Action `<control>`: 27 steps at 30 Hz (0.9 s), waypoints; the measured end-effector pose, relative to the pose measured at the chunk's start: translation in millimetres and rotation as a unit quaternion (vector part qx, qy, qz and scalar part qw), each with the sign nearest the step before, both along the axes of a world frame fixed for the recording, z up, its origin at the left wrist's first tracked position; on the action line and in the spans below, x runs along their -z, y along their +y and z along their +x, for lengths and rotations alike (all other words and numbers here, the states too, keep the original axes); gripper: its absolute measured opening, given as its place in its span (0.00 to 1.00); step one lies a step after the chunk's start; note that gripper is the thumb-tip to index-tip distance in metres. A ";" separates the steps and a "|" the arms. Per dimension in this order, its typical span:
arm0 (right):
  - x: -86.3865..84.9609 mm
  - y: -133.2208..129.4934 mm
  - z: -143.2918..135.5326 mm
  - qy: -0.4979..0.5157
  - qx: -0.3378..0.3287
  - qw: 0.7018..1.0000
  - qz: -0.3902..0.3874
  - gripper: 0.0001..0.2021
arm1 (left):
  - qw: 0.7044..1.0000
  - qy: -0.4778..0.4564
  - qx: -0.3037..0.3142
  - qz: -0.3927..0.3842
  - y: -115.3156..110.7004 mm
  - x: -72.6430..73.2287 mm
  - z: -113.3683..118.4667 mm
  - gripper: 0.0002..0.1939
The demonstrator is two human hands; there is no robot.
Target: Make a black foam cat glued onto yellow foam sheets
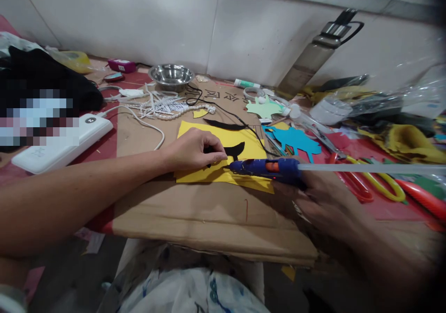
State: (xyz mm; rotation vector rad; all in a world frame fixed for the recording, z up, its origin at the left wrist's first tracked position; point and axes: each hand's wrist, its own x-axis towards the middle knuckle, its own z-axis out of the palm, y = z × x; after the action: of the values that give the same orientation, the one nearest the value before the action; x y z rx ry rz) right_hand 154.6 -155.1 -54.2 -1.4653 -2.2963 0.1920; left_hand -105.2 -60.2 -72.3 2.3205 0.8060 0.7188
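Observation:
My right hand (308, 194) is wrapped round a blue glue gun (261, 166) with a long clear glue stick in its back. The gun's nozzle points left, close to the fingertips of my left hand (200, 150). That hand rests over a yellow sheet (195, 176), thumb and index finger pinched together at a black cutout (235, 149); what lies between the fingertips is too small to make out. Part of the black cutout is hidden under the hand. A curved black strip (225, 125) lies across the sheet's upper edge.
Cardboard (209, 215) lies under the sheet. Behind it are a steel bowl (171, 77), pearl beads (184, 114) and a black cord (240, 120). A white power bank (59, 150) is left. Blue (296, 141) and green cutouts (264, 107), scissors (360, 178) and a bottle (308, 60) are right.

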 end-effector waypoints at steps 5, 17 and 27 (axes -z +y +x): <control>1.0 -3.8 1.5 -0.039 0.034 0.999 0.016 0.10 | 1.000 0.005 0.029 0.009 -0.2 -1.3 -0.7 0.05; 0.0 -3.4 0.4 -0.048 0.030 0.998 0.035 0.09 | 0.999 0.000 0.041 0.007 -2.0 -2.9 -0.3 0.05; 0.5 -2.5 -1.0 -0.043 0.035 0.998 0.022 0.09 | 1.000 0.004 0.014 0.000 -0.8 -1.4 -0.6 0.08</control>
State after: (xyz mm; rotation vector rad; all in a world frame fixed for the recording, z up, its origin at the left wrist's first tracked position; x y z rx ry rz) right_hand 153.6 -157.6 -54.8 -1.5584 -2.2957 0.0598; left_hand -105.9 -61.1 -70.9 2.3307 0.7760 0.6978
